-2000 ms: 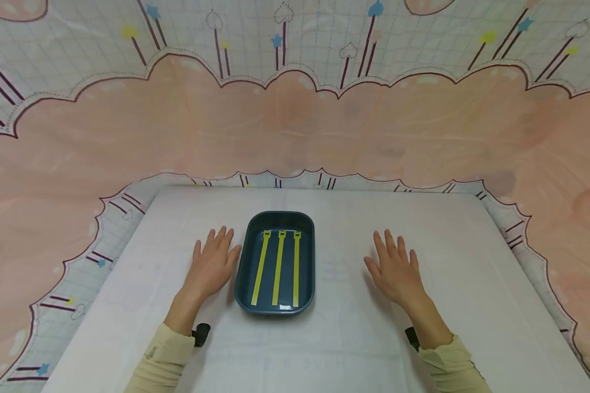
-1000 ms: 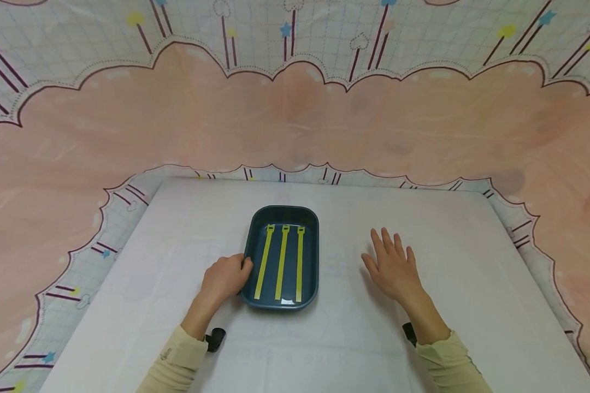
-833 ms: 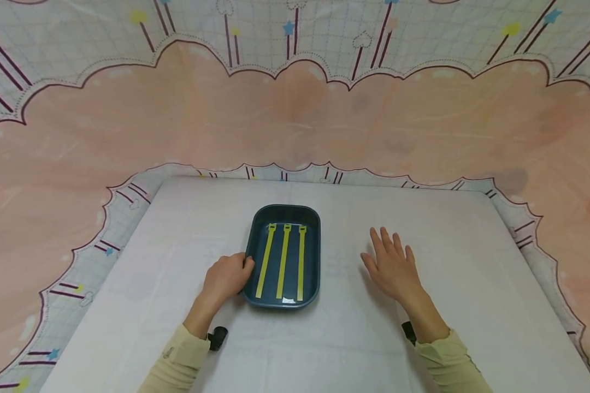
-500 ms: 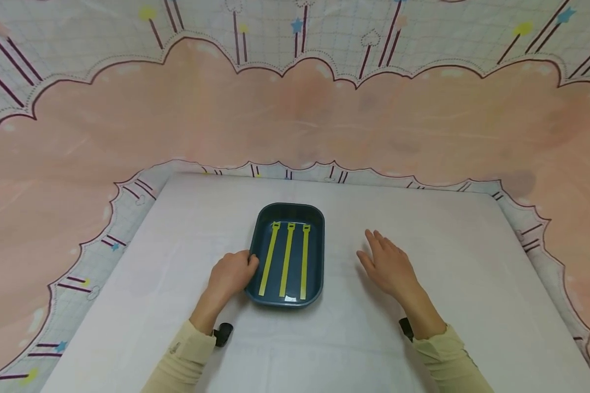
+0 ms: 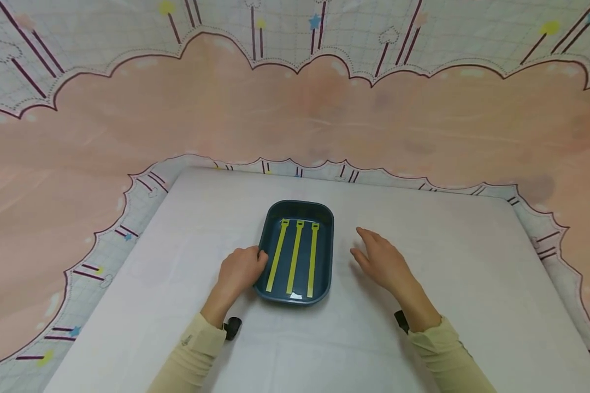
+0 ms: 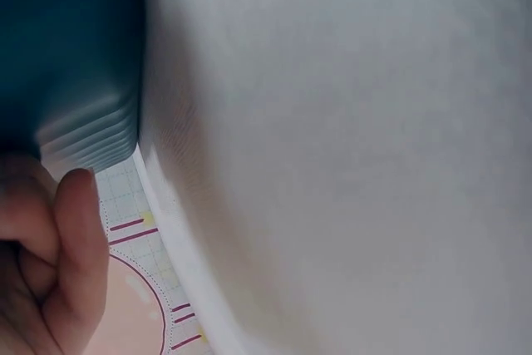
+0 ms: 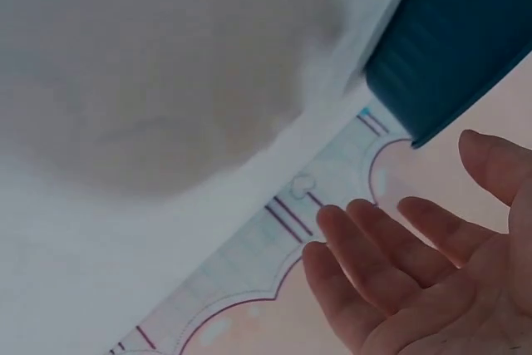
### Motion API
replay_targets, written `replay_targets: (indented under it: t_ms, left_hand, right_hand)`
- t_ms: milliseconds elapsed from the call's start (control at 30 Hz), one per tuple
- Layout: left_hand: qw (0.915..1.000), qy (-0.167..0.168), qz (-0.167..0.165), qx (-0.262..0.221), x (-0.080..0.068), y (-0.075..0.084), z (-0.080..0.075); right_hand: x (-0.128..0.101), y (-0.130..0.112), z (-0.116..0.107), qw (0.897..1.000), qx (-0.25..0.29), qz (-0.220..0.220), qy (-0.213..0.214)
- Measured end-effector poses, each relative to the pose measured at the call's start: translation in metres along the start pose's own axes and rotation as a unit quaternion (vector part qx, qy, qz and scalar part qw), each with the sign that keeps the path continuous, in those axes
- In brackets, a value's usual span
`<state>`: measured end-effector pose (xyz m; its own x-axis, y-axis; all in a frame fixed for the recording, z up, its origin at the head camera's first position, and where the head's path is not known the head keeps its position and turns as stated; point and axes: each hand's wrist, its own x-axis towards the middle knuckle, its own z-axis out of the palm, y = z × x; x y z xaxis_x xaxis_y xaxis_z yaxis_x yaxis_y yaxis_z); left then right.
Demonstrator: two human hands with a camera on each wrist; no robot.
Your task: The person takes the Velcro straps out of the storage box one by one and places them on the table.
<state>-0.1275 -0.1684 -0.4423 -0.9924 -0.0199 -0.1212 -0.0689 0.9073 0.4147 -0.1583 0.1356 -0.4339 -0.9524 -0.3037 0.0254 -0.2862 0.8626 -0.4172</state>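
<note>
A dark blue oblong tray (image 5: 300,204) lies in the middle of the white table, with three yellow straps (image 5: 295,256) laid side by side in it. My left hand (image 5: 249,265) grips the tray's left rim with curled fingers. In the left wrist view those curled fingers (image 6: 76,239) sit just below the tray's ribbed wall (image 6: 79,81). My right hand (image 5: 372,254) hovers a short way right of the tray, fingers straight and spread, holding nothing. The right wrist view shows its open fingers (image 7: 374,268) with the tray's corner (image 7: 453,47) beyond them.
The white table top (image 5: 472,284) stretches wide on both sides of the tray. A pink and white patterned cloth (image 5: 295,125) drapes behind and around the table's edges. Small black wrist cameras (image 5: 233,327) sit at both cuffs.
My left hand went from lying flat beside the tray to gripping its left rim. My right hand lifted off the table and drifted left toward the tray.
</note>
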Motion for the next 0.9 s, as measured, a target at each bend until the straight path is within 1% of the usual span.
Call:
replay_targets:
  t_ms: [267, 467, 733, 900]
  left_hand:
    - [1.0, 0.005, -0.001, 0.003, 0.001, 0.0, 0.0]
    - [0.9999, 0.01, -0.007, 0.005, 0.0, 0.001, 0.0]
    - [0.9999, 0.006, -0.01, 0.007, 0.001, 0.002, 0.0]
    - [0.9998, 0.007, -0.013, 0.013, 0.0, 0.003, 0.0]
  right_hand:
    - [0.01, -0.013, 0.0, 0.999, -0.007, -0.029, 0.011]
    - [0.017, -0.024, -0.002, 0.998, -0.022, -0.054, 0.008]
    - [0.025, -0.041, -0.003, 0.992, -0.059, -0.111, 0.006]
    - [0.03, -0.048, -0.001, 0.991, -0.063, -0.122, 0.001]
